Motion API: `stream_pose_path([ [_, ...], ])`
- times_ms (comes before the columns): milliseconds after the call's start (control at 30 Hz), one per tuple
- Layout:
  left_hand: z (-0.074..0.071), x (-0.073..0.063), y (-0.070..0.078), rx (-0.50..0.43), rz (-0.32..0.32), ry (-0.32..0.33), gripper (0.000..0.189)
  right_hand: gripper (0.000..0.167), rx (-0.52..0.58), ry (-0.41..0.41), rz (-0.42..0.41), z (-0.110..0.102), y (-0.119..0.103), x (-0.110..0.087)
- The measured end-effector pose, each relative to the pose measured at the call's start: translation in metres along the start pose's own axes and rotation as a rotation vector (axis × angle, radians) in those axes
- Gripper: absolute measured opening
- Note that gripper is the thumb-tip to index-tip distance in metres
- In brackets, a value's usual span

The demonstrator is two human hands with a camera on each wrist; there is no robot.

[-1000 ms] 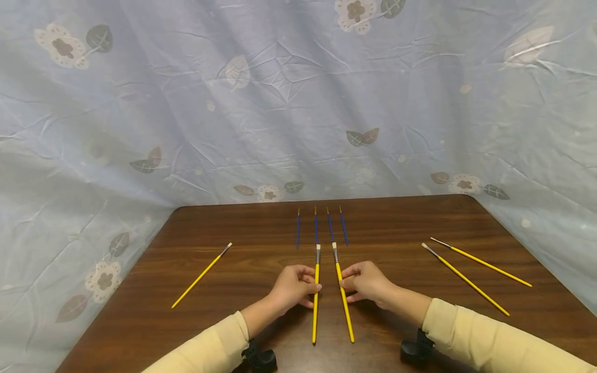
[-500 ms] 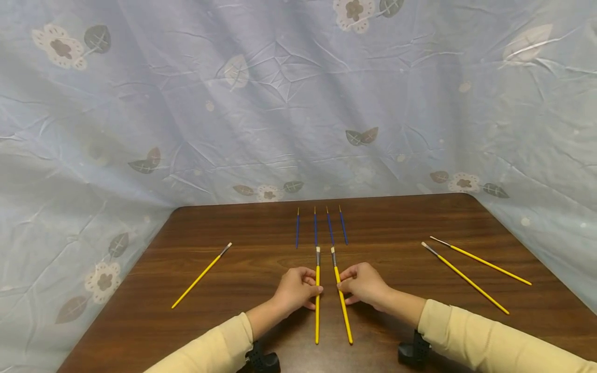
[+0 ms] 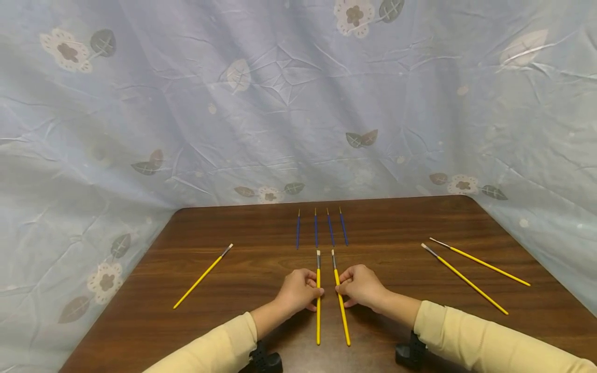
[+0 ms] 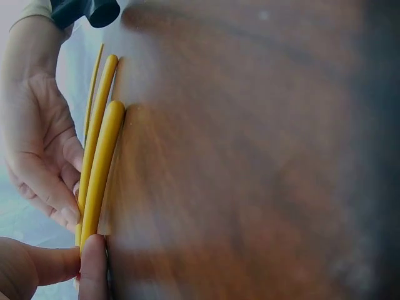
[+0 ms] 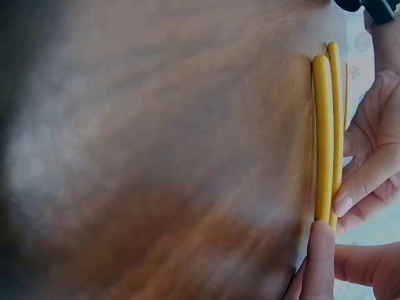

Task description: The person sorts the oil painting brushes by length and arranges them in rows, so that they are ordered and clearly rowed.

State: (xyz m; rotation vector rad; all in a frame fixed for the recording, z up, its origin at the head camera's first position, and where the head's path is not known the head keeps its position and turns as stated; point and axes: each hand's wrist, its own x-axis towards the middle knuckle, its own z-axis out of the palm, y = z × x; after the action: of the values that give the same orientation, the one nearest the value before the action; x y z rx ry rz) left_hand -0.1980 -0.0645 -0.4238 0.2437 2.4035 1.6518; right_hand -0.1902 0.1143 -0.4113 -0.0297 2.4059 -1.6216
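Note:
In the head view my left hand (image 3: 297, 292) pinches a yellow-handled paintbrush (image 3: 318, 326) between thumb and fingers, bristles pointing away from me. Just to its right, my right hand (image 3: 363, 286) pinches a second yellow paintbrush (image 3: 345, 324), slightly tilted, its bristle end leaning toward the first. A narrow gap parts the two brushes, close to the tabletop. The left wrist view shows thumb and finger around the near yellow handle (image 4: 104, 165); in the right wrist view the other handle (image 5: 323, 137) is gripped the same way. Fingers hide the middle of each handle.
Several thin blue paintbrushes (image 3: 330, 228) lie in a row toward the back of the brown table (image 3: 261, 228). One yellow paintbrush (image 3: 200, 280) lies at the left. Two more, a nearer brush (image 3: 466, 280) and a farther brush (image 3: 489, 265), lie at the right. Patterned cloth (image 3: 289, 103) hangs behind.
Both held brushes have shifted slightly toward me. The left one moved a little right and the right one a little left, narrowing the gap at their lower ends. The other brushes stay put.

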Motion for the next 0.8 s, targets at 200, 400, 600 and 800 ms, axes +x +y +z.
stream_pose_path([
  [200, 0.0014, -0.0001, 0.0012, 0.029, 0.0, 0.004, 0.031, 0.017, -0.011, 0.001, -0.013, 0.0013, 0.0022, 0.0027],
  [400, 0.0013, -0.0004, 0.0004, 0.044, 0.006, 0.009, 0.035, 0.018, -0.009, 0.003, -0.013, 0.0015, 0.0035, 0.0037],
  [600, 0.0021, -0.0001, -0.0011, 0.072, 0.017, 0.021, 0.034, 0.018, -0.005, -0.016, -0.023, -0.0002, 0.0037, 0.003],
  [800, 0.0034, 0.0007, -0.0012, 0.066, 0.012, 0.034, 0.033, 0.02, 0.007, -0.036, -0.037, -0.0025, 0.0036, 0.0023],
])
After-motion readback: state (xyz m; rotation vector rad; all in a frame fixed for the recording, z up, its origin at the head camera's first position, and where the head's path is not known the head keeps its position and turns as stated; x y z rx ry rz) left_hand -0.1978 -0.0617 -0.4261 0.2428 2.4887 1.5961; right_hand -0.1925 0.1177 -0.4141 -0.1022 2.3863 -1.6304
